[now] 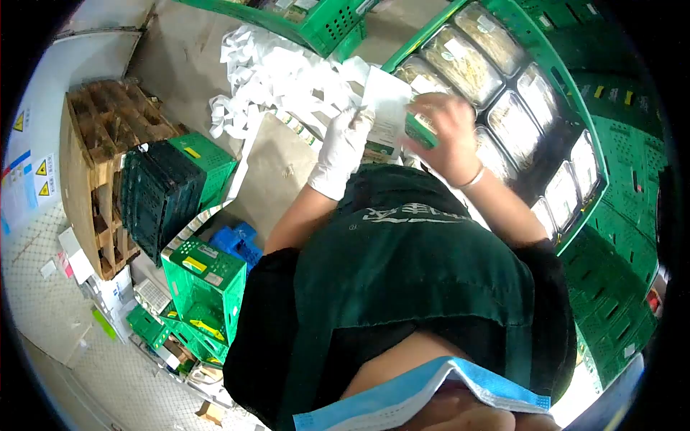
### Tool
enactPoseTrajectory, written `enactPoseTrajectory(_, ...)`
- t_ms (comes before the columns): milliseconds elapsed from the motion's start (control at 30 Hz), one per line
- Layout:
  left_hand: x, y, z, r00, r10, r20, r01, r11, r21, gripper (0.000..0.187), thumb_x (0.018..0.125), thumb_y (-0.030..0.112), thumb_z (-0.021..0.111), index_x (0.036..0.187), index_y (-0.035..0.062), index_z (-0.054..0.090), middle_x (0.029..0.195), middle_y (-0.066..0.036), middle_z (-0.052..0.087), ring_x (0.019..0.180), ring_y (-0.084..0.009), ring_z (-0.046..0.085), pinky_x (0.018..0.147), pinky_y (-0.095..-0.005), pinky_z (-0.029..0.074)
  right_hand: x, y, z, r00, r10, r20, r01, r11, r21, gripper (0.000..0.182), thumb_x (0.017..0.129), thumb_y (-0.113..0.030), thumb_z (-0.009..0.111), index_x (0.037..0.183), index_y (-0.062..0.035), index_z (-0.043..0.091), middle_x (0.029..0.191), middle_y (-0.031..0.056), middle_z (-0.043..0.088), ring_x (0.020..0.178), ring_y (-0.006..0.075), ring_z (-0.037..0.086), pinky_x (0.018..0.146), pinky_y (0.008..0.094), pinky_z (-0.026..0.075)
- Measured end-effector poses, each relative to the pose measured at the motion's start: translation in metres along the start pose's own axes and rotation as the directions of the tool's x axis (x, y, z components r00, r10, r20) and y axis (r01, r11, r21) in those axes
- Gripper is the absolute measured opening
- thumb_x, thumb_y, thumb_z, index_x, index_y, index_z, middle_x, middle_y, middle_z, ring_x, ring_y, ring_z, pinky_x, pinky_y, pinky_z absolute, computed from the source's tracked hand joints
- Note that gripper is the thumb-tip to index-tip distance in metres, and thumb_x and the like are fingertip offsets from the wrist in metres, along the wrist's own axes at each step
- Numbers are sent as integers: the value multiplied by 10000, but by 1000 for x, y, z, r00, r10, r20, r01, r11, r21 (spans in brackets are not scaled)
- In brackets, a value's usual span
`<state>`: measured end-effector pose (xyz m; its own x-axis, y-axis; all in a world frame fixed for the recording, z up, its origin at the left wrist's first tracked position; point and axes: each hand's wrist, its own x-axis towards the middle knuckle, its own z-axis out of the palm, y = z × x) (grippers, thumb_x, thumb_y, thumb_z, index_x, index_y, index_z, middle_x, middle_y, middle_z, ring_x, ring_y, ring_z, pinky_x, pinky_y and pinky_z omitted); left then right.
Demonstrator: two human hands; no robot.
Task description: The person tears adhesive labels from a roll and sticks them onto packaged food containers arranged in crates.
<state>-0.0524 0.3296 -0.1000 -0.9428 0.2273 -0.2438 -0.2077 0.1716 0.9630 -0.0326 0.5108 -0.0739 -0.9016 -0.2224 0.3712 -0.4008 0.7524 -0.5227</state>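
My left hand (pixel 343 149), in a white glove, pinches the edge of a white label strip (pixel 388 97) in front of my apron. Bare and slightly blurred, my right hand (pixel 451 136) hovers just right of the strip with its fingers apart, a pale band round the wrist. Beyond it stands a green crate (pixel 604 161) holding several black trays (pixel 463 65) with clear tops, pale stringy contents and white labels. A heap of curled white backing strip (pixel 273 75) lies past my left hand.
Stacked wooden pallets (pixel 108 172) stand at the left beside a dark folded crate (pixel 162 194). Green crates (pixel 205 269) and a blue item (pixel 238 243) sit near my left elbow. Another green crate (pixel 309 25) is at the top, and stacked green crates (pixel 618 266) line the right.
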Motion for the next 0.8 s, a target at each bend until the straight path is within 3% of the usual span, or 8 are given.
enactPoseTrajectory(100, -6, 21, 3, 984, 175, 29, -177, 980, 87, 251, 838, 193, 445, 911, -18, 560, 753, -85, 577, 673, -146, 510, 615, -289, 414, -4, -13, 11, 919, 229, 322, -315, 916, 250, 323, 647, -235, 666, 876, -58, 522, 792, 141, 563, 723, 295, 562, 624, 366, 437)
enactPoseTrajectory(133, -7, 29, -7, 975, 56, 214, -153, 868, 473, 249, 836, 206, 452, 915, -1, 566, 755, -83, 583, 658, -156, 525, 603, -293, 419, -6, -11, 7, 932, 162, 325, -263, 918, 295, 289, 661, -214, 656, 856, -47, 523, 751, 151, 561, 693, 303, 567, 597, 368, 443)
enactPoseTrajectory(200, -7, 32, -28, 962, 12, 272, -178, 784, 594, 258, 821, 268, 480, 927, 59, 588, 776, -69, 608, 628, -188, 568, 577, -298, 436, -16, -5, -5, 932, 137, 335, -256, 904, 343, 226, 681, -175, 641, 819, -32, 532, 704, 158, 559, 656, 305, 573, 568, 361, 450)
enactPoseTrajectory(300, -22, 54, -7, 989, -30, 146, 38, 998, -52, 405, 714, 93, 617, 1093, 44, 485, 1041, -109, 533, 920, -156, 512, 677, -298, 448, -25, 2, -34, 830, 263, 491, -479, 787, 389, 207, 698, -120, 654, 835, 3, 561, 675, 112, 538, 617, 163, 536, 590, 268, 429)
enactPoseTrajectory(433, -28, 25, 35, 974, 46, 223, -60, 997, 53, 287, 705, 34, 620, 983, 15, 550, 844, -68, 574, 779, -128, 520, 672, -252, 430, -36, -1, -40, 885, 285, 369, -463, 621, 632, 187, 701, -104, 655, 813, 15, 563, 687, 94, 557, 627, 153, 548, 599, 256, 437)
enactPoseTrajectory(500, -26, 16, 40, 949, 262, 177, -305, 904, 299, 150, 729, 71, 614, 859, 3, 581, 688, -31, 560, 645, -108, 504, 597, -242, 411, -37, -1, -46, 937, 263, 229, -340, 835, 432, 146, 703, -128, 637, 798, -31, 585, 663, 100, 583, 594, 224, 580, 556, 285, 464)
enactPoseTrajectory(567, -29, 13, 47, 990, -88, 114, 98, 991, -87, 154, 741, 109, 616, 827, -9, 569, 663, -24, 540, 614, -87, 475, 547, -234, 387, -39, 23, -36, 991, 130, 43, -137, 937, 321, 105, 675, -141, 649, 731, -68, 598, 657, 79, 594, 578, 208, 586, 536, 299, 472)
enactPoseTrajectory(800, -9, 4, 4, 961, -211, 179, 242, 955, -174, 106, 759, 29, 518, 839, -36, 543, 746, -65, 561, 690, -112, 556, 598, -202, 447, -1, 199, 11, 901, 433, -21, -407, 827, -387, 400, 755, -306, 557, 1046, -57, 443, 953, 155, 538, 918, 323, 497, 746, 401, 416)
